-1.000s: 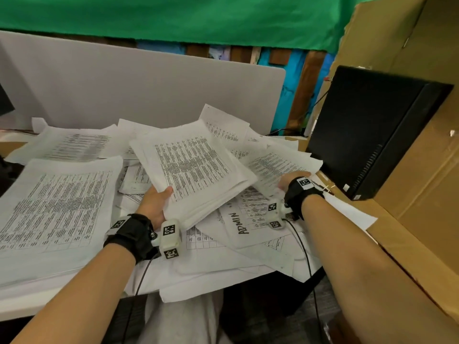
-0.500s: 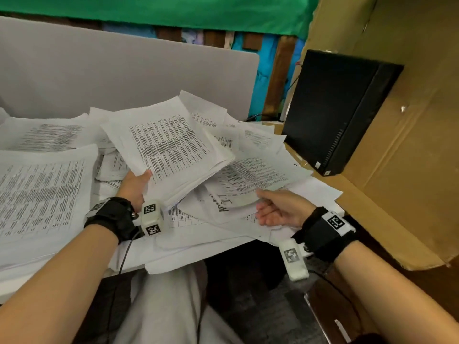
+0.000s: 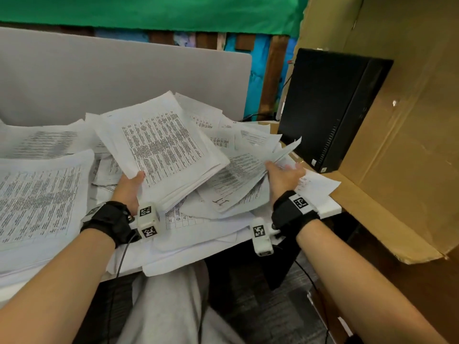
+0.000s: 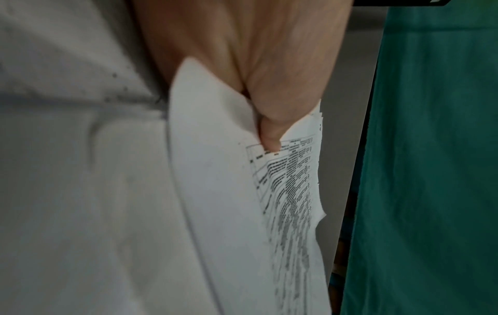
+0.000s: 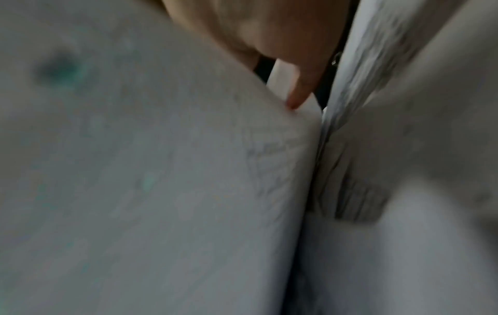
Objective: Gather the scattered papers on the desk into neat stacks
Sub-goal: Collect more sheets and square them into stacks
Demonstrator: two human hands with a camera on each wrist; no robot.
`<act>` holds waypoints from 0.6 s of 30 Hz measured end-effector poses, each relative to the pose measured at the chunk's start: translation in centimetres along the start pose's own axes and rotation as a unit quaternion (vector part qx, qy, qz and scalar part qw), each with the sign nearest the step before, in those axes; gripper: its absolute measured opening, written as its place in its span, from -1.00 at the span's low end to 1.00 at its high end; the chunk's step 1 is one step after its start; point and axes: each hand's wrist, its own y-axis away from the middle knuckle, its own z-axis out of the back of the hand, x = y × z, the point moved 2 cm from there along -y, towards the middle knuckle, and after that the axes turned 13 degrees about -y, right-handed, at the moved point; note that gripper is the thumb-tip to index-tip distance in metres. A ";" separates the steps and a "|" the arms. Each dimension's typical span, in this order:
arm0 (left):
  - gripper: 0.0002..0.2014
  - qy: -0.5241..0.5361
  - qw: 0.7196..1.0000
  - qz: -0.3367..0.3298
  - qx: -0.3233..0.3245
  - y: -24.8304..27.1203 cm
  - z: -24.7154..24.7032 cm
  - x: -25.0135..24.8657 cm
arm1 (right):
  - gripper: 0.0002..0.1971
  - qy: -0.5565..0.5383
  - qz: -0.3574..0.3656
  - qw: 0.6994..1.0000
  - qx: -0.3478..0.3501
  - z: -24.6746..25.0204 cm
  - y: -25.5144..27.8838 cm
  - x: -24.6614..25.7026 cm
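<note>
Right now I have my left hand (image 3: 129, 187) clamped on a thick sheaf of printed pages (image 3: 161, 147), thumb on top at the near corner and the other fingers hidden beneath it. The sheaf is raised off the heap and tilted, its long axis running from that near corner away toward the grey partition panel (image 3: 124, 78), with the printed table facing up at me. From the left wrist view the thumb (image 4: 269, 136) presses down on the table's top rows, and the page edges fan slightly beside it.

My right hand (image 3: 283, 177) is at the right of the heap, fingers slid under a few loose sheets (image 3: 248, 167) and thumb on top of them, so it grasps them. Those sheets lift at the far right corner, which points up toward the black computer case (image 3: 330, 108); their long axis lies roughly left to right across the desk. The right wrist view is blurred; I make out only one finger (image 5: 299, 91) against a paper edge.

Beneath both hands the scattered papers (image 3: 198, 219) cover the white desk (image 3: 327, 209), overlapping at mixed angles, some hanging past the near edge. At far left a larger pile of table printouts (image 3: 37, 199) lies flat, long axis running away from me. A brown cardboard wall (image 3: 402, 145) stands right of the computer case, and green cloth (image 3: 149, 11) hangs above the partition.
</note>
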 end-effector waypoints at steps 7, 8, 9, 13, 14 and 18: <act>-0.56 -0.022 0.999 -0.016 -0.034 0.8 -0.5 -0.6 | -0.89 0.152 -0.155 0.964 0.152 -3.5 -0.3 -1.0; -0.56 -0.016 0.999 -0.015 -0.031 0.8 -0.6 -0.7 | -0.89 0.153 -0.159 0.961 0.166 -3.7 -0.7 -0.7; -0.56 -0.018 0.999 -0.014 -0.032 0.7 -0.5 -0.6 | -0.85 0.148 -0.170 0.958 0.179 -3.7 -1.0 -0.5; -0.56 0.016 1.000 0.014 -0.011 -0.3 0.0 0.1 | -0.82 0.189 -0.193 0.939 0.212 -4.8 -1.1 -1.0; -0.55 0.030 0.999 0.020 -0.011 -0.4 0.0 0.2 | -0.82 0.201 -0.156 0.946 0.200 -5.2 -1.3 -1.0; -0.58 0.053 0.998 0.027 -0.028 0.1 0.1 -0.2 | -0.69 0.281 0.039 0.952 0.114 -6.8 -3.3 1.1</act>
